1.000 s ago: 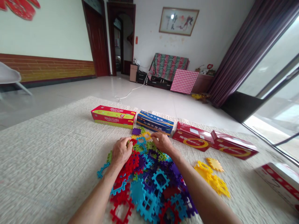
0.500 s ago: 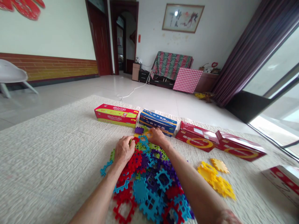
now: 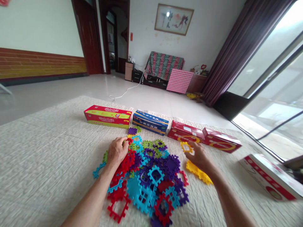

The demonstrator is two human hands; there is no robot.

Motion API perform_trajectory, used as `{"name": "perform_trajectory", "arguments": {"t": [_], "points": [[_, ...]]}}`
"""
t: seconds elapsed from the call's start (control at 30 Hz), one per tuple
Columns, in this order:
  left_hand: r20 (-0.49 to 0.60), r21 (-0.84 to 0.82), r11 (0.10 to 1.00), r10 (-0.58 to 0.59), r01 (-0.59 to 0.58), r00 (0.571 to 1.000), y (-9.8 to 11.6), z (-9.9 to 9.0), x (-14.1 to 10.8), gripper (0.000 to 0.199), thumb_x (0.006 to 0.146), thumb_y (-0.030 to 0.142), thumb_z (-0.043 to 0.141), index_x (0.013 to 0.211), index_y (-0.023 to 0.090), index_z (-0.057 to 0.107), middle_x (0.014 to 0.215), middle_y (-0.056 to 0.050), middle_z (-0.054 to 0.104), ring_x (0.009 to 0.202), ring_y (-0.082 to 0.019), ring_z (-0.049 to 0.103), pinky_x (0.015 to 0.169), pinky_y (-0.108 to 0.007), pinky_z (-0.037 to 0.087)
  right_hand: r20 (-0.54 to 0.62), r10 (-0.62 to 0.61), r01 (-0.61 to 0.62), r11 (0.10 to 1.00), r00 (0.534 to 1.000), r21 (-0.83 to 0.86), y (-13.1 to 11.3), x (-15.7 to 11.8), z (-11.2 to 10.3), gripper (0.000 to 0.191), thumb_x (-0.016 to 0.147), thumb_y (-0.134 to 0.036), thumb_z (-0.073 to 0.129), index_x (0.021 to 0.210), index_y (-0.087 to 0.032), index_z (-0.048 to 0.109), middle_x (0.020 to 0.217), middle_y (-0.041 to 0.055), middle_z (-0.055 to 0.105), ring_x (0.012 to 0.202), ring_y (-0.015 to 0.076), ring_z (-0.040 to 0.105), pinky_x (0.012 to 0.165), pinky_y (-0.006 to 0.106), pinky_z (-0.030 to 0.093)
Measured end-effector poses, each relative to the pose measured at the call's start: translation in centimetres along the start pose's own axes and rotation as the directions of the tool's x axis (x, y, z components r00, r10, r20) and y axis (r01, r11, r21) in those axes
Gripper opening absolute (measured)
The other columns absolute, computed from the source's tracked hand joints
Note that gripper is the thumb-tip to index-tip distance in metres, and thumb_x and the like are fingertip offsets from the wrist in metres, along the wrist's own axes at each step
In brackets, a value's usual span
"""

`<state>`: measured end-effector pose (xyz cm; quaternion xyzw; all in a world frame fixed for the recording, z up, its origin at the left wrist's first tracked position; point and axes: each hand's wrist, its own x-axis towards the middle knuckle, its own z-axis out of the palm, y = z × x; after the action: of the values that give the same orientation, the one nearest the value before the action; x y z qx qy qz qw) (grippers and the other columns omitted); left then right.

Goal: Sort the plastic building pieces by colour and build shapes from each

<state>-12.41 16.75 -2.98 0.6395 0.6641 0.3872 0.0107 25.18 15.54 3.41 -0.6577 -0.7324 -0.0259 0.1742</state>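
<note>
A pile of interlocking plastic pieces in red, blue, purple and green lies on the pale rug, with a light blue piece [image 3: 156,175] on top. My left hand [image 3: 117,149] is at the pile's upper left edge, its fingers closed around something small, partly hidden, beside red pieces [image 3: 127,162]. To the right of the pile, my right hand [image 3: 199,154] pinches a yellow piece [image 3: 186,147] between thumb and fingers. Just below that hand lie more yellow pieces [image 3: 199,172] in a group on the rug.
Behind the pile stand a red and green box [image 3: 107,116], a blue box [image 3: 151,122] and two dark red boxes [image 3: 186,131] [image 3: 222,141]. A white and red box [image 3: 271,178] sits at the right. A white cable [image 3: 127,90] crosses the floor.
My right hand has moved right, from the top of the pile to the yellow group, carrying a yellow piece. My left hand stays at the pile. The camera view has turned right.
</note>
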Motion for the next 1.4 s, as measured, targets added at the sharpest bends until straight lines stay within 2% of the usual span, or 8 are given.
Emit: {"name": "perform_trajectory", "arguments": {"t": [0.1, 0.17, 0.33, 0.47, 0.73, 0.97, 1.17, 1.4], "points": [[0.004, 0.006, 1.000, -0.010, 0.010, 1.000, 0.0, 0.0, 0.0, 0.026, 0.083, 0.024, 0.047, 0.098, 0.018, 0.068, 0.099, -0.008, 0.070, 0.092, -0.022, 0.063, 0.088, -0.032, 0.047, -0.023, 0.068, -0.070, 0.995, 0.997, -0.076, 2.9, -1.5, -0.9, 0.047, 0.072, -0.034, 0.061, 0.116, -0.019, 0.059, 0.111, 0.0165, 0.060, 0.099, 0.0294, 0.060, 0.084, 0.042, 0.047], [0.007, -0.008, 1.000, -0.001, 0.001, 1.000, 0.0, 0.0, 0.0, 0.024, 0.082, 0.022, 0.048, 0.096, 0.019, 0.068, 0.099, -0.007, 0.070, 0.093, -0.021, 0.063, 0.088, -0.031, 0.047, -0.038, 0.011, -0.012, 1.000, 0.999, -0.026, 1.9, -1.2, -1.1, 0.048, 0.073, -0.033, 0.061, 0.119, -0.019, 0.057, 0.117, 0.0161, 0.058, 0.102, 0.0281, 0.059, 0.086, 0.041, 0.047], [0.059, -0.045, 0.999, 0.022, -0.019, 0.998, 0.1, -0.1, 0.1, 0.021, 0.080, 0.018, 0.049, 0.089, 0.021, 0.067, 0.098, -0.004, 0.071, 0.093, -0.019, 0.062, 0.089, -0.030, 0.046, 0.108, -0.217, 0.191, 0.959, 0.970, 0.211, -7.7, 2.8, 0.7, 0.033, 0.081, -0.026, 0.054, 0.112, -0.018, 0.063, 0.107, 0.0090, 0.066, 0.095, 0.0206, 0.063, 0.084, 0.030, 0.047], [0.103, -0.068, 0.998, 0.024, -0.017, 0.994, 0.5, -0.5, 0.1, 0.021, 0.077, 0.014, 0.050, 0.085, 0.021, 0.068, 0.096, -0.003, 0.071, 0.094, -0.018, 0.062, 0.090, -0.029, 0.044, 0.185, -0.237, 0.193, 0.955, 0.954, 0.226, -15.1, 6.8, 4.6, 0.030, 0.080, -0.025, 0.055, 0.106, -0.018, 0.066, 0.103, 0.0066, 0.069, 0.093, 0.0188, 0.064, 0.081, 0.025, 0.045], [0.091, -0.066, 0.997, -0.044, 0.050, 0.995, 0.9, -0.5, 0.1, 0.020, 0.084, 0.020, 0.050, 0.096, 0.020, 0.066, 0.094, -0.004, 0.070, 0.092, -0.019, 0.063, 0.087, -0.030, 0.045, 0.231, -0.125, 0.084, 0.980, 0.965, 0.181, -22.0, 10.2, 9.4, 0.041, 0.076, -0.043, 0.059, 0.104, -0.014, 0.063, 0.104, 0.0139, 0.067, 0.099, 0.0274, 0.062, 0.084, 0.032, 0.046], [-0.069, -0.161, 0.971, -0.191, 0.178, 0.979, 0.3, 0.2, 0.1, 0.040, 0.086, 0.015, 0.040, 0.124, 0.013, 0.053, 0.110, -0.012, 0.068, 0.104, -0.021, 0.062, 0.093, -0.034, 0.047, 0.356, 0.001, -0.040, 0.994, 0.934, 0.103, -24.7, 10.2, 8.8, 0.078, 0.057, -0.048, 0.075, 0.119, -0.009, 0.049, 0.121, 0.0209, 0.054, 0.116, 0.0352, 0.051, 0.088, 0.041, 0.046], [-0.091, -0.180, 0.963, -0.220, 0.201, 0.971, 0.1, 0.2, 0.2, 0.041, 0.084, 0.011, 0.040, 0.122, 0.011, 0.055, 0.109, -0.013, 0.068, 0.103, -0.021, 0.063, 0.093, -0.034, 0.048, 0.340, 0.008, -0.056, 0.990, 0.940, 0.130, -25.2, 10.0, 8.5, 0.063, 0.063, -0.039, 0.071, 0.116, -0.012, 0.051, 0.119, 0.0201, 0.057, 0.114, 0.0353, 0.054, 0.087, 0.043, 0.046], [-0.070, -0.151, 0.965, -0.226, 0.214, 0.972, 0.2, 0.0, 0.3, 0.039, 0.086, 0.012, 0.038, 0.120, 0.015, 0.056, 0.108, -0.010, 0.069, 0.102, -0.020, 0.064, 0.093, -0.034, 0.048, 0.297, -0.112, -0.016, 0.917, 0.948, 0.398, -23.1, 10.9, 5.5, 0.052, 0.067, -0.048, 0.070, 0.107, -0.018, 0.058, 0.097, 0.0061, 0.069, 0.091, 0.0220, 0.065, 0.075, 0.029, 0.047]]}}
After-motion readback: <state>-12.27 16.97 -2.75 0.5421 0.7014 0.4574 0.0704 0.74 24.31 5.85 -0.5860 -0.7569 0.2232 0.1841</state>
